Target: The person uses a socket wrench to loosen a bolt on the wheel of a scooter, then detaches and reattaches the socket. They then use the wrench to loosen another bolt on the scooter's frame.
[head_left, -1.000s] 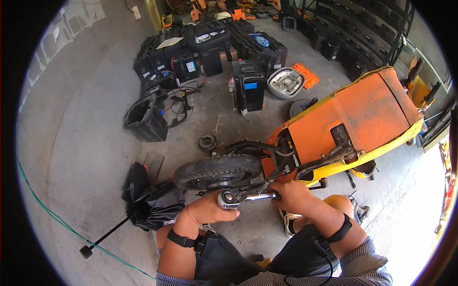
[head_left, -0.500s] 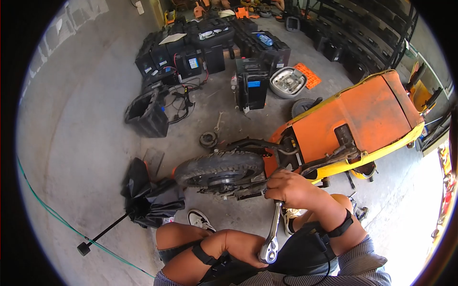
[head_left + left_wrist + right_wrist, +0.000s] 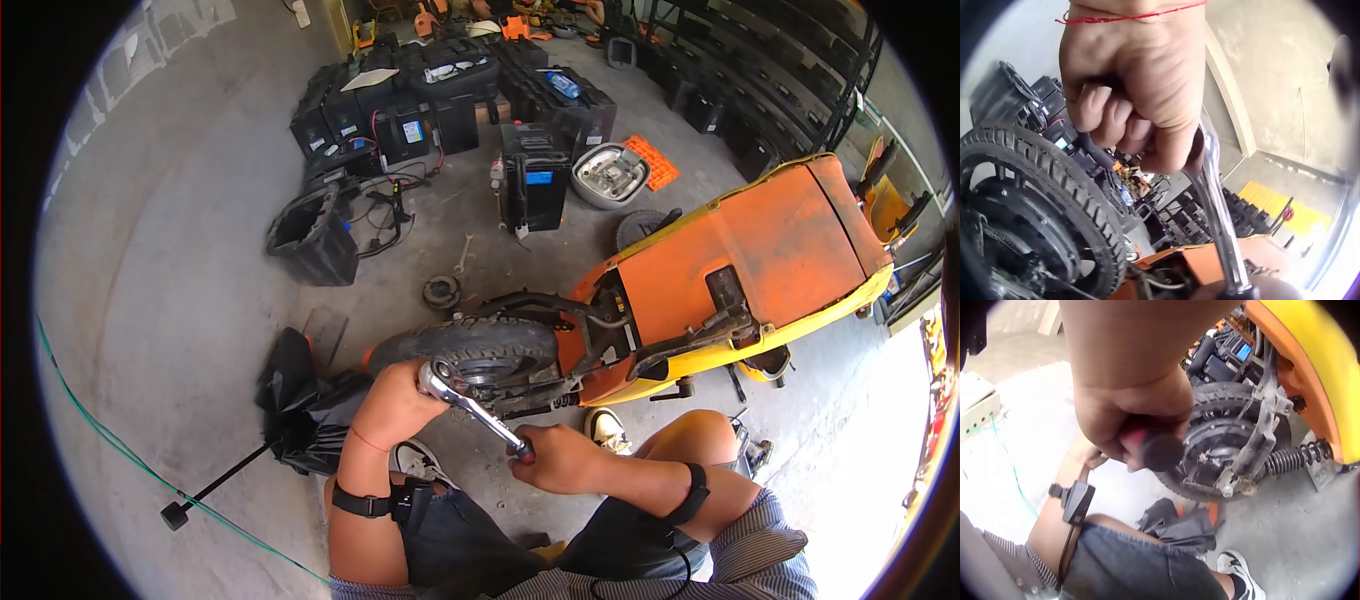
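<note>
As we observe, left hand [image 3: 400,392] grips the head [image 3: 440,378] of the ratchet [image 3: 485,415] | right hand [image 3: 565,460] wraps its handle [image 3: 524,453] | wheel [image 3: 500,338] beyond

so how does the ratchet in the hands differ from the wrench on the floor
The ratchet is held up, with the left hand at its head and the right hand at its handle; the wrench lies flat on the floor.
The ratchet is bright and shiny; the wrench looks duller.
The ratchet has a broad, rounded head; the wrench looks slimmer.
Both are long, narrow, metallic-looking hand tools.
</note>
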Motion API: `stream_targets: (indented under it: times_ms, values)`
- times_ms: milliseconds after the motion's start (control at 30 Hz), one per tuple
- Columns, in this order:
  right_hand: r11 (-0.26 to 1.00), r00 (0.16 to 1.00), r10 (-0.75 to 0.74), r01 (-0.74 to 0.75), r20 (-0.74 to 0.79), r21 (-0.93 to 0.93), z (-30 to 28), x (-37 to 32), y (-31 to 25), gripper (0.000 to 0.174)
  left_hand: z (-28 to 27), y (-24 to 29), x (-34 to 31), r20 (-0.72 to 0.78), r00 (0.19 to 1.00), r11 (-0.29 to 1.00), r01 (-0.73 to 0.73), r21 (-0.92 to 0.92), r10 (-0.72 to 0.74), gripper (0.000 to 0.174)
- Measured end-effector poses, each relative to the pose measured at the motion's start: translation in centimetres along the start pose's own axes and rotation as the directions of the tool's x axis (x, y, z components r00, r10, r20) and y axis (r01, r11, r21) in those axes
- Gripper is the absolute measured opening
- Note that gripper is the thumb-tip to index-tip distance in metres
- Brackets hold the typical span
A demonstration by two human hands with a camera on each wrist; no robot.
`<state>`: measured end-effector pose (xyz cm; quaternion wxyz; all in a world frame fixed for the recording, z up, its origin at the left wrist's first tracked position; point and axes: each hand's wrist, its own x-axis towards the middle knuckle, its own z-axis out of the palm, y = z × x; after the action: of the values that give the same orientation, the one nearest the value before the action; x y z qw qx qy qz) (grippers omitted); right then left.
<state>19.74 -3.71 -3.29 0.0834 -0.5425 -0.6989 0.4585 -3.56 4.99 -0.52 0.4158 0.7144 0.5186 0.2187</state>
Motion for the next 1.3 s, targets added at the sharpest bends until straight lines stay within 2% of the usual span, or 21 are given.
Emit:
stream_targets:
  times_ms: [67,100,133,167,233,267,300,367,433,533,600,633,700,767,833,900,967,1033,1067,1200,1300]
  values:
    - [0.987,0.993,0.058,-0.073,0.107,0.141,0.6,-0.5,-1.3,0.034,0.7,-0.9,0.7,-0.067,0.998,0.969,0.005,0.249,0.012,0.024]
    - [0.934,0.963,0.095,-0.174,0.253,0.311,1.1,-0.7,-1.6,0.033,1.1,-0.9,1.0,-0.067,0.998,0.968,0.006,0.249,0.011,0.024]
    - [0.843,0.912,0.1,-0.291,0.399,0.452,1.6,-0.8,-1.7,0.033,1.6,-0.9,1.2,-0.032,0.999,0.904,0.042,0.425,-0.031,0.023]
    - [0.843,0.91,0.097,-0.29,0.402,0.453,2.2,-1.0,-1.5,0.033,2.1,-1.0,1.4,-0.006,0.997,0.807,0.07,0.587,-0.082,0.022]
    - [0.538,0.85,-0.095,-0.394,0.518,0.745,3.9,-1.2,-0.7,0.036,3.9,-2.0,1.7,0.016,1.0,0.709,-0.016,0.705,0.007,0.012]
    - [0.435,0.833,-0.132,-0.438,0.537,0.786,4.5,-1.3,-0.1,0.037,4.8,-2.7,2.0,0.031,0.998,0.689,-0.054,0.722,0.046,0.011]
    - [0.434,0.833,-0.134,-0.438,0.537,0.787,3.8,-1.5,-0.3,0.037,5.6,-3.1,2.2,0.049,0.995,0.667,-0.093,0.739,0.084,0.01]
    - [0.278,0.829,-0.059,-0.521,0.556,0.807,1.4,-2.0,-1.1,0.04,6.9,-3.8,2.6,0.013,0.994,0.668,-0.081,0.74,0.106,0.011]
    - [0.188,0.867,-0.072,-0.474,0.494,0.86,0.2,-1.9,-0.2,0.045,7.4,-3.6,2.8,-0.027,0.991,0.673,-0.069,0.736,0.131,0.015]
    - [0.197,0.864,-0.122,-0.462,0.489,0.865,-2.2,-1.6,0.5,0.045,7.6,-2.7,2.9,-0.145,0.975,0.741,-0.027,0.671,0.166,0.017]
    - [0.52,0.88,-0.121,-0.338,0.46,0.784,-2.6,-1.4,0.8,0.036,7.3,-2.4,3.1,-0.269,0.951,0.829,0.024,0.559,0.154,0.019]
    - [0.518,0.881,-0.119,-0.338,0.458,0.786,-2.4,-1.3,0.9,0.036,7.1,-2.4,3.1,-0.266,0.952,0.829,0.021,0.559,0.155,0.019]
    - [0.829,0.922,-0.041,-0.183,0.384,0.528,-2.0,-1.1,0.7,0.037,6.5,-2.2,3.5,-0.297,0.945,0.863,0.03,0.504,0.14,0.02]
    - [0.87,0.939,-0.029,-0.145,0.342,0.471,-1.7,-1.2,1.0,0.041,5.6,-1.3,3.3,-0.277,0.956,0.895,0.038,0.445,0.097,0.018]
    - [0.972,0.975,-0.126,0.084,0.183,0.218,-1.9,-1.3,1.2,0.044,4.8,-0.9,3.2,-0.214,0.974,0.964,-0.017,0.265,0.076,0.015]
    - [0.996,0.968,-0.019,-0.004,0.25,0.092,-3.2,-1.4,0.3,0.044,3.9,0.1,2.8,-0.198,0.979,0.971,-0.006,0.238,0.055,0.015]
    - [0.996,0.948,0.094,-0.087,0.304,-0.038,-3.6,-1.4,0.1,0.043,2.5,0.8,2.1,0.074,0.995,0.993,-0.059,-0.102,0.067,0.02]
    - [0.952,0.988,-0.026,0.072,0.153,-0.297,-3.3,-1.5,0.8,0.039,1.4,1.6,1.3,0.142,0.987,0.994,-0.062,-0.091,0.074,0.024]
    - [0.93,0.995,-0.035,0.065,0.089,-0.361,-2.7,-1.4,1.6,0.04,0.9,2.4,0.8,0.215,0.975,0.993,-0.027,-0.111,0.05,0.023]
    - [0.9,0.998,-0.056,0.068,0.041,-0.431,-3.3,-1.1,2.7,0.039,0.8,1.7,-0.2,0.398,0.917,0.985,0.058,-0.163,0.012,0.025]
    - [0.872,0.982,-0.171,0.115,-0.078,-0.475,-3.7,-0.9,3.6,0.036,1.0,2.2,-0.9,0.481,0.875,0.97,0.063,-0.234,0.059,0.025]
